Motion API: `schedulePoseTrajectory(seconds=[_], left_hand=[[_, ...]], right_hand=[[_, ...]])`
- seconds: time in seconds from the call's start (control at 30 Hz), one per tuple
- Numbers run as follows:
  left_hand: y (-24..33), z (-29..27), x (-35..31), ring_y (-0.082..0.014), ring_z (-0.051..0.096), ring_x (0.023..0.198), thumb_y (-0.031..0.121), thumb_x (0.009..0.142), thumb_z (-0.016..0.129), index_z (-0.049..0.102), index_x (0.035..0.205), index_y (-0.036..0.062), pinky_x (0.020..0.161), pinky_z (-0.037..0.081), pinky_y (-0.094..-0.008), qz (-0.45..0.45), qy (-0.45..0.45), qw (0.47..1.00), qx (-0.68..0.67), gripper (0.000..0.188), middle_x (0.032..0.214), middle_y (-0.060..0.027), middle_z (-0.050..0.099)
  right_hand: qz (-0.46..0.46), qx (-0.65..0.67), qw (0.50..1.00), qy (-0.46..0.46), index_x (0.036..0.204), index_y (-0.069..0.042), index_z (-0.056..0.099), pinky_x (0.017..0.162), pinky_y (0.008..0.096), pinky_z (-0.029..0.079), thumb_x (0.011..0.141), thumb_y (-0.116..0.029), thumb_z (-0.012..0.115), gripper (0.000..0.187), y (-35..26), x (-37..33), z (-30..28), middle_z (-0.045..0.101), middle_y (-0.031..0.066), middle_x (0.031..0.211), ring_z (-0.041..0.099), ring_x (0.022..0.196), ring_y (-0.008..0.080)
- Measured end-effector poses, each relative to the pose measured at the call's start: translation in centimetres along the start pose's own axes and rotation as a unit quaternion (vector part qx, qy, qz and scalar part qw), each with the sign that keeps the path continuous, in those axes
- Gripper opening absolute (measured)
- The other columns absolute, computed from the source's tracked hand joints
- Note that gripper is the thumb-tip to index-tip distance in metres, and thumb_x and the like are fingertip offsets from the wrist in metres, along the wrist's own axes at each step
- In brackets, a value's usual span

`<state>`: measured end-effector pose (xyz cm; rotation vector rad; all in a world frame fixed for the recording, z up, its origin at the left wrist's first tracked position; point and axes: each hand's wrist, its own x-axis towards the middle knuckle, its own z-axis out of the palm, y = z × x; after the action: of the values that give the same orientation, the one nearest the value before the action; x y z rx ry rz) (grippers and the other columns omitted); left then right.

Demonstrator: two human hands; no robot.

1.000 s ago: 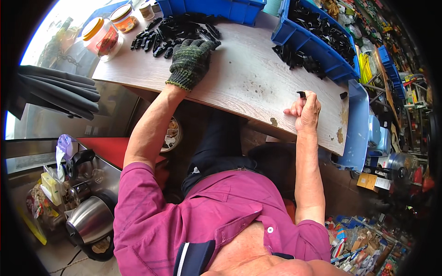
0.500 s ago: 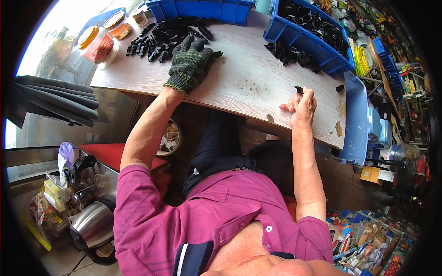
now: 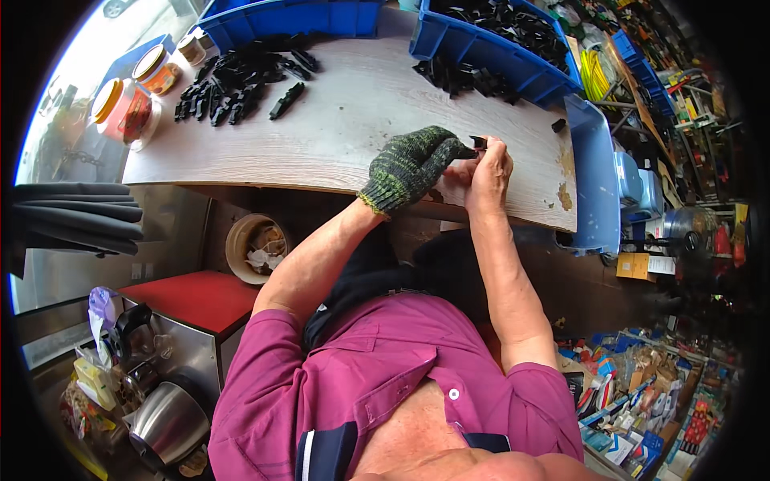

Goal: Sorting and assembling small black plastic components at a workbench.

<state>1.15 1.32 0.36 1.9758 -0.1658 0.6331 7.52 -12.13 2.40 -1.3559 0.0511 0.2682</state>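
My left hand [image 3: 411, 166] wears a dark green knitted glove and reaches across to my bare right hand [image 3: 490, 178] above the table's front edge. Between thumb and fingers, my right hand pinches a small black plastic part [image 3: 479, 142]. The gloved fingertips are pressed together against that same part; anything else inside them is hidden. Elongated black plastic pieces [image 3: 233, 84] lie heaped at the table's far left, with one single piece [image 3: 287, 101] just off the heap.
A blue crate [image 3: 293, 18] stands behind the heap. Another blue crate [image 3: 496, 50] at the back right is full of black parts, with a smaller pile [image 3: 465, 78] before it. Lidded jars [image 3: 122, 112] stand at the left edge. A lone black part [image 3: 559, 126] lies at right.
My left hand has left the heap and come right to meet my right hand at the small black part. A single piece now lies apart from the heap. The whole view has shifted.
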Motion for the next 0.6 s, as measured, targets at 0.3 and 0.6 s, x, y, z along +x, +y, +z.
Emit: schedulePoseTrajectory(seconds=[0.3, 0.6], left_hand=[[-1.0, 1.6, 0.5, -0.0344, 0.067, 0.098, 0.022, 0.098, 0.056, 0.067, 0.115, 0.0047, 0.082, 0.052, -0.044, -0.076, 0.015, 0.995, 0.055, 0.027, 0.111, -0.018, 0.068], [0.9, 5.2, 0.4, -0.0392, 0.064, 0.106, 0.018, 0.091, 0.064, 0.053, 0.134, 0.0008, 0.088, 0.053, -0.0457, 0.05, 0.054, 0.974, 0.212, 0.048, 0.132, -0.0206, 0.06]], right_hand=[[-0.106, -0.078, 0.991, 0.022, 0.086, -0.007, 0.057, 0.049, 0.0303, 0.043, 0.099, -0.028, 0.048, 0.026, 1.6, 0.9, -0.3, 0.048, 0.0012, 0.068, 0.044, 0.05, 0.0126], [-0.19, -0.084, 0.978, 0.014, 0.073, -0.009, 0.05, 0.053, 0.0265, 0.035, 0.099, -0.015, 0.05, 0.026, 3.2, 2.5, -2.9, 0.041, -0.0043, 0.068, 0.038, 0.061, 0.0059]])
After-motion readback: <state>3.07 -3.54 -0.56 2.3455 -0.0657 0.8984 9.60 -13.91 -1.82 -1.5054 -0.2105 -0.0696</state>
